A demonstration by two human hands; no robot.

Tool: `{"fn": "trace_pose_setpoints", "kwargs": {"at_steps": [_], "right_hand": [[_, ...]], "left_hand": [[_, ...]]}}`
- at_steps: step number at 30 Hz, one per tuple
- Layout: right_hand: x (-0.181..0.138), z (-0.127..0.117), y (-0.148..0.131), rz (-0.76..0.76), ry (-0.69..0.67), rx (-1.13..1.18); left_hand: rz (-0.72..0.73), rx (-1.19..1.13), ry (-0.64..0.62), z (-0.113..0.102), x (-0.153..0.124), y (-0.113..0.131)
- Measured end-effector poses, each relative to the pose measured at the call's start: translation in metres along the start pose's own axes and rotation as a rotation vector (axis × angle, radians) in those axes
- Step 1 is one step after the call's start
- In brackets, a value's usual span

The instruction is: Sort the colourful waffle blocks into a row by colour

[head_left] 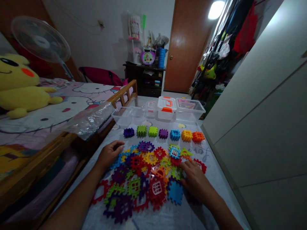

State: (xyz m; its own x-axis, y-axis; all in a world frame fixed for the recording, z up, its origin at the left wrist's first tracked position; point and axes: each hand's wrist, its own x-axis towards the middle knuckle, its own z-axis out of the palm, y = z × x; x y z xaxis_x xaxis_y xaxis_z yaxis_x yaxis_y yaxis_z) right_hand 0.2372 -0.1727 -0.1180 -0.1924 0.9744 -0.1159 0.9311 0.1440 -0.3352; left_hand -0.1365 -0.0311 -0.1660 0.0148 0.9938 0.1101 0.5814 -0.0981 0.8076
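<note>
A heap of flat, toothed plastic building tiles (146,175) in many colours lies on the cloth-covered table (211,179). My left hand (109,155) rests at the heap's left edge, fingers curled loosely, touching a blue tile. My right hand (195,180) lies palm down on the heap's right side, fingers stretched over green and red tiles. Beyond the heap stands a row of several assembled cubes (163,133), from purple (129,132) at the left to orange (198,136) at the right.
Clear plastic bins (190,110) and a white box with an orange latch (166,108) stand at the table's far end. A bed with a wooden rail (123,92) and a yellow plush toy (21,86) lies left. A white cabinet (263,121) borders the right.
</note>
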Motion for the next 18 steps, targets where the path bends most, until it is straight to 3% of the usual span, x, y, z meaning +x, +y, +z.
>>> {"fn": "trace_pose_setpoints", "kwargs": {"at_steps": [5,11,18], "right_hand": [[0.002,0.000,-0.005,0.020,0.008,0.078],[0.004,-0.015,-0.008,-0.005,-0.117,0.261],[0.010,-0.013,-0.012,-0.031,-0.065,0.053]], "left_hand": [[-0.015,-0.005,0.000,0.001,0.000,0.002],[-0.009,-0.004,0.008,0.001,0.001,0.003],[-0.012,0.000,-0.006,0.001,0.000,0.003]]}}
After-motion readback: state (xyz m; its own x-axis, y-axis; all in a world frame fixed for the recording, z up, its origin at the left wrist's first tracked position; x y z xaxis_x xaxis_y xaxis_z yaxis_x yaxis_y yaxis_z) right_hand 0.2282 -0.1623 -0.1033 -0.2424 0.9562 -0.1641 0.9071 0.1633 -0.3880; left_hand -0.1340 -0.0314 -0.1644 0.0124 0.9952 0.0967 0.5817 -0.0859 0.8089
